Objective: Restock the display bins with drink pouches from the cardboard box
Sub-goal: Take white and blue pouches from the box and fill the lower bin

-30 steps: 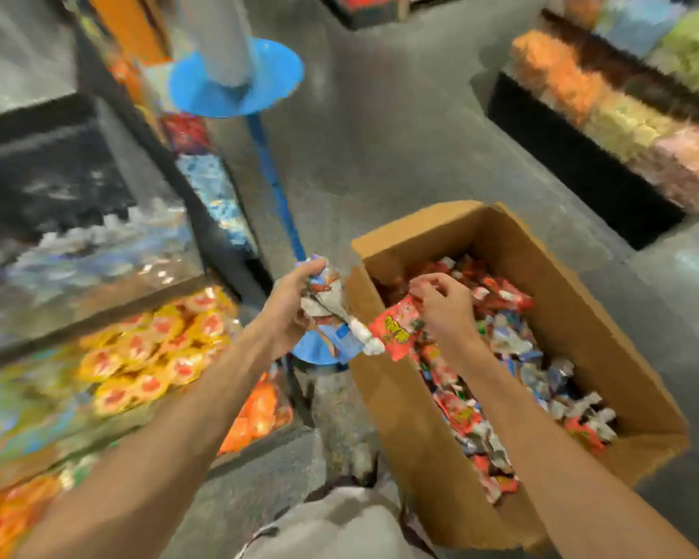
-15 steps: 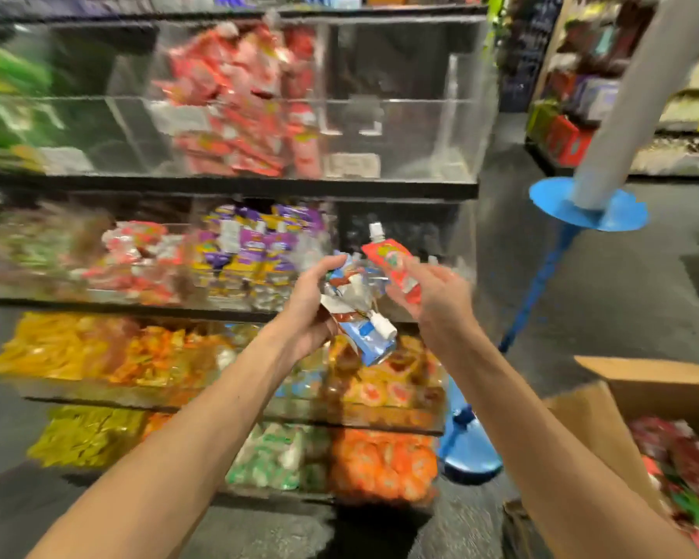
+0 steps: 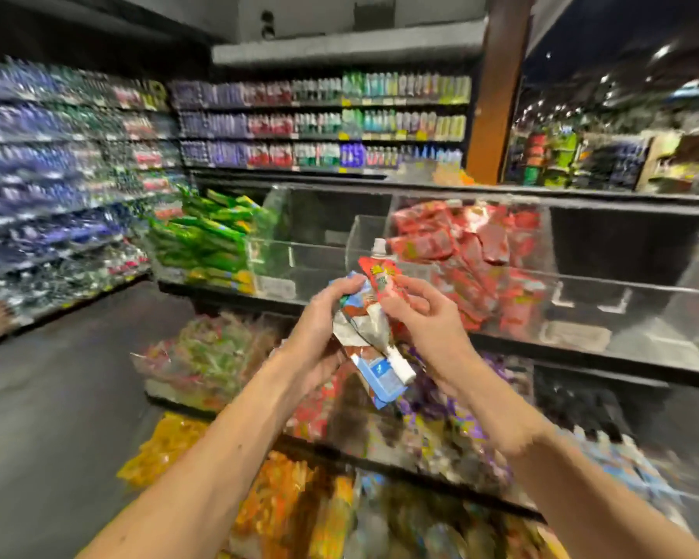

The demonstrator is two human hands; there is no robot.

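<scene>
Before bins [image 3: 606, 292], left hand [image 3: 319, 316], right hand [image 3: 424, 316] apparently curl round pouches [image 3: 360, 328].

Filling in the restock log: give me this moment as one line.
stage: at display bins, nothing placed yet | left hand: holds bunch of pouches | right hand: pinches red pouch | red-pouch bin: ahead, part full

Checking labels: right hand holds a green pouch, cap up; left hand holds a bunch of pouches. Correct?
No. The pouch in the right hand is red, not green, per the head view. Cap up and the bunch in the left hand are right.
</scene>
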